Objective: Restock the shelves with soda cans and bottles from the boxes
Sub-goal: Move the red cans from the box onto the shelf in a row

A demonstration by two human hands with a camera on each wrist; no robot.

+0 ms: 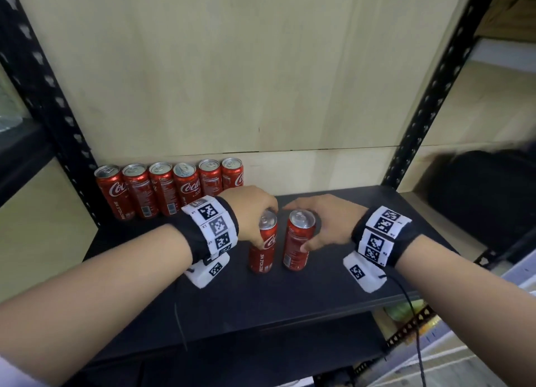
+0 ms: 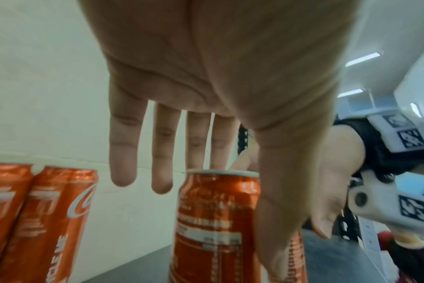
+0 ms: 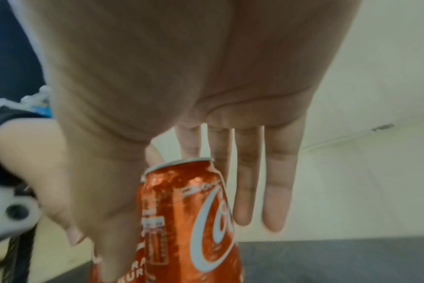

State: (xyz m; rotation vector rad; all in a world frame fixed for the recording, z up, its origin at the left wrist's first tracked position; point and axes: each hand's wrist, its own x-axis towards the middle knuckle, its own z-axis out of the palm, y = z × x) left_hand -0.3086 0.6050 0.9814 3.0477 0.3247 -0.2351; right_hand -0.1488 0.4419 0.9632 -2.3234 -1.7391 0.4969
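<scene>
"Coca-Cola", "RECYCLE ME" on red can (image 1: 263,243) in left hand (image 1: 251,212)

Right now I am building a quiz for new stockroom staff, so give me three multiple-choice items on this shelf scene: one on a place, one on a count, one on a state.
1. Where does the row of red aluminium soda cans stand?
A. back left of the black shelf board
B. front right edge
C. on the floor

2. How many cans are in that row?
A. three
B. six
C. nine

3. What is the left hand doing?
A. resting flat on the shelf
B. hanging idle
C. gripping an upright red can

Answers: 1 A, the row lines the pale wooden back panel at the left. 2 B, six silver tops show in the head view. 3 C, thumb and fingers curl round the can near its top; the right hand grips a second upright can beside it.
</scene>
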